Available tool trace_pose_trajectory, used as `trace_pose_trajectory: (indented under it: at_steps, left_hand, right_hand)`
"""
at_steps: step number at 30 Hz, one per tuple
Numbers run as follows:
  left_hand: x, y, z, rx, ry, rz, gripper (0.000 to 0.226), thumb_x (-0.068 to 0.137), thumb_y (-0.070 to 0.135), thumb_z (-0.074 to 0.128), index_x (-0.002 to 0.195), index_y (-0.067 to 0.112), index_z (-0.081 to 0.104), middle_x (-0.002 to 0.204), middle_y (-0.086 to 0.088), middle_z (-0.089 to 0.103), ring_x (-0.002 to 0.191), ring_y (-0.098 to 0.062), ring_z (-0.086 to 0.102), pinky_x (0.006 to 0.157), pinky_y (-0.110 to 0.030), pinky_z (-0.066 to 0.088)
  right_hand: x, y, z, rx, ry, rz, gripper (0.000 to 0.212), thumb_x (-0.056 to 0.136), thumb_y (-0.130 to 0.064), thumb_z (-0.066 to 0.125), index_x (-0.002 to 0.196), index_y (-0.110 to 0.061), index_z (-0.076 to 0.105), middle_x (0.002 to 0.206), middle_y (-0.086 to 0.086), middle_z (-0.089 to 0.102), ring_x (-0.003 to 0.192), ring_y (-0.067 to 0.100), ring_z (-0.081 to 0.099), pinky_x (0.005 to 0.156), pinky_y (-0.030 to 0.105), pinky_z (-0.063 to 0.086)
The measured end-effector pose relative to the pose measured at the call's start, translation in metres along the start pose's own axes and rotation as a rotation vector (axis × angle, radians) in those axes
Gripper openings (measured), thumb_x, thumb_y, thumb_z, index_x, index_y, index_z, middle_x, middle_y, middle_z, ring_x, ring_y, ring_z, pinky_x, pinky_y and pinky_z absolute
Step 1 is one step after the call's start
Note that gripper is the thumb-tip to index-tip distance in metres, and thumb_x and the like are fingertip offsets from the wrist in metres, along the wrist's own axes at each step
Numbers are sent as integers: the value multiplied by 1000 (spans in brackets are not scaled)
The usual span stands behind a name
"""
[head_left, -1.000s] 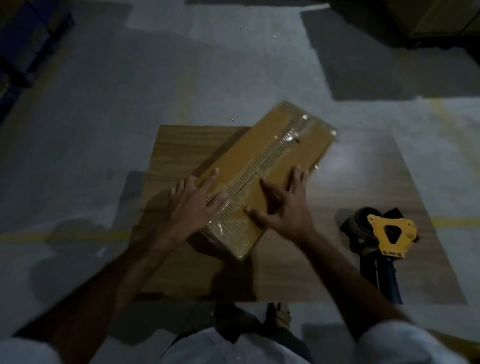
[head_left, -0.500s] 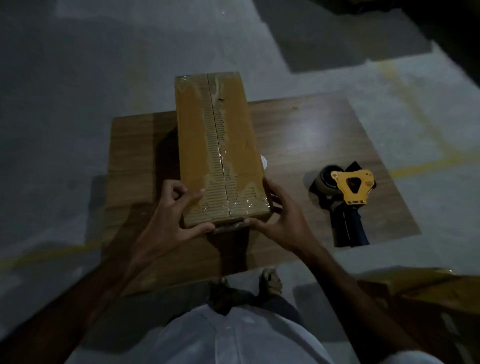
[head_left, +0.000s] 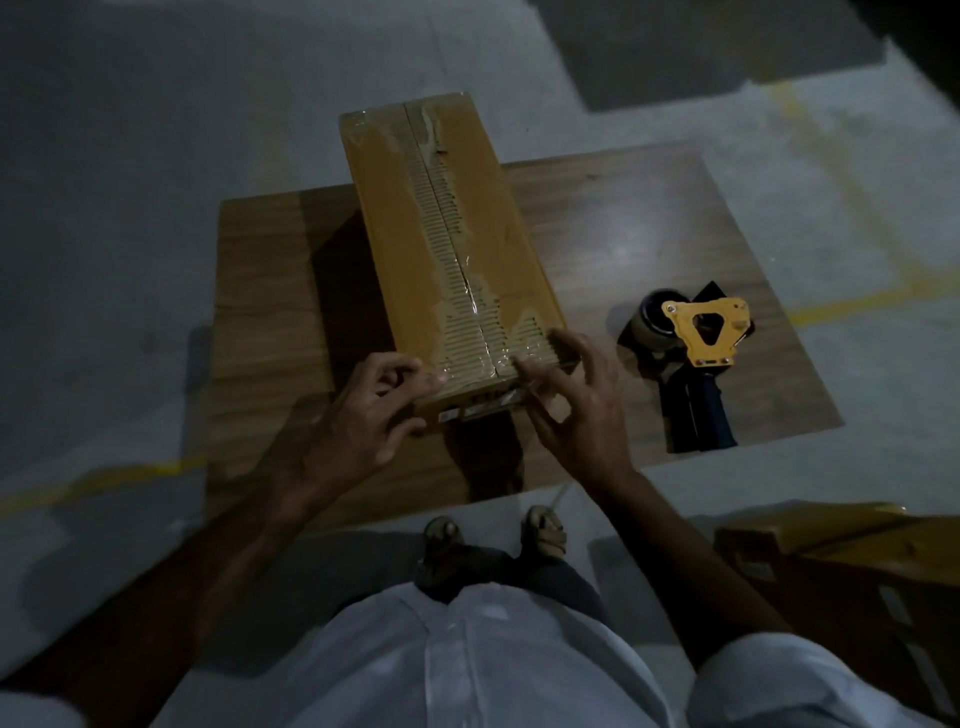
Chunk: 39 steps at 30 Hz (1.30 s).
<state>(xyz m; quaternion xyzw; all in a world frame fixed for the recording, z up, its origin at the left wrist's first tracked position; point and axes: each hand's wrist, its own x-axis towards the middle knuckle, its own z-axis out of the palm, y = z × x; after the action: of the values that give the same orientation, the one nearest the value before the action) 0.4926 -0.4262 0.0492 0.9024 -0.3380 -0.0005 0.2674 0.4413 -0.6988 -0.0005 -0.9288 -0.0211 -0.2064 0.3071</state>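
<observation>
The left hand (head_left: 363, 415) is half-curled at the near left corner of the long brown cardboard box (head_left: 447, 234), thumb tip on the top face and fingers against the near end, a light pinch. The right hand (head_left: 576, 410) is loosely spread, its forefinger pressing the top beside the seam at the near edge while the other fingers lift free; it grips nothing. The box lies lengthwise on the low wooden table (head_left: 649, 223), its far end overhanging the far edge, with clear tape (head_left: 470, 291) running down the seam. It looks stiff and fairly light, though whether anything is inside cannot be told. The taped strip is glossy and likely slick, so the bare cardboard flanks and corners are the better places to take hold, one hand on each long side. To the right on the table rests a yellow and dark blue tape dispenser (head_left: 696, 353). Another brown carton (head_left: 857, 561) sits on the grey concrete floor (head_left: 156, 156) at near right.
</observation>
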Motion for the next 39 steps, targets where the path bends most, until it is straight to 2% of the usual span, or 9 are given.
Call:
trace_pose_trajectory:
  at_steps: [4,7,15,21,25,28,31,35,39]
  left_hand:
    - [11,5,14,34,154,-54,42,79,41,88,112,16,78,117,-9,63,107,-30,57,84,-45,52]
    - [46,29,36,19,136,-15,40,89,54,72,115,24,76,115,-2,60,106,-23,53,89,-43,46]
    - [46,17,34,-86,60,81,35,89,19,81,123,16,75,121,1,65,112,-21,58,94,-45,52]
    - [9,8,37,10,269,-240,40,81,21,87,119,15,76,142,-16,47,129,-32,50,102,-47,52]
    - [-8,14,49,1,350,-371,44,84,17,84,126,20,71,152,-13,33,138,-31,42,102,-54,53]
    - [-12,16,56,-32,388,-401,48,86,4,79,129,22,68,153,-8,31,143,-23,37,107,-55,51]
    - [-10,22,56,-6,373,-422,57,87,-14,69,133,19,66,154,-17,32,140,-33,41,115,-45,43]
    - [-14,33,58,77,296,-365,82,73,-35,48,141,8,61,149,-26,35,139,-44,43,100,-57,53]
    - [-10,71,67,132,204,-271,84,69,-36,55,143,5,58,143,-26,48,138,-34,44,106,-46,51]
  right_hand:
    - [2,-5,1,121,22,95,34,87,-39,82,119,-29,76,152,10,42,141,26,38,113,21,27]
    - [8,-8,2,203,22,197,29,87,-40,82,112,-27,78,152,9,36,142,22,35,112,25,36]
    - [18,27,-28,472,-57,351,54,81,3,84,131,-10,65,120,3,71,111,7,69,90,30,61]
    - [2,34,-8,518,-160,496,13,93,-9,76,104,-13,80,95,-12,76,89,2,73,77,23,60]
    - [-9,18,6,604,-119,597,21,93,-16,76,113,-22,76,103,-13,75,97,1,71,85,31,62]
    - [-5,-3,7,678,19,523,38,90,-23,81,126,-22,69,118,-6,71,109,7,69,89,26,60]
    - [-2,-9,4,756,68,527,36,89,-23,84,121,-11,74,117,-2,72,109,9,70,87,24,60]
    - [8,10,-4,942,13,658,27,85,-8,84,109,0,74,106,-2,76,98,6,74,80,20,59]
    - [32,46,-21,971,39,713,22,92,-5,76,114,-1,73,101,-6,78,94,1,73,79,18,56]
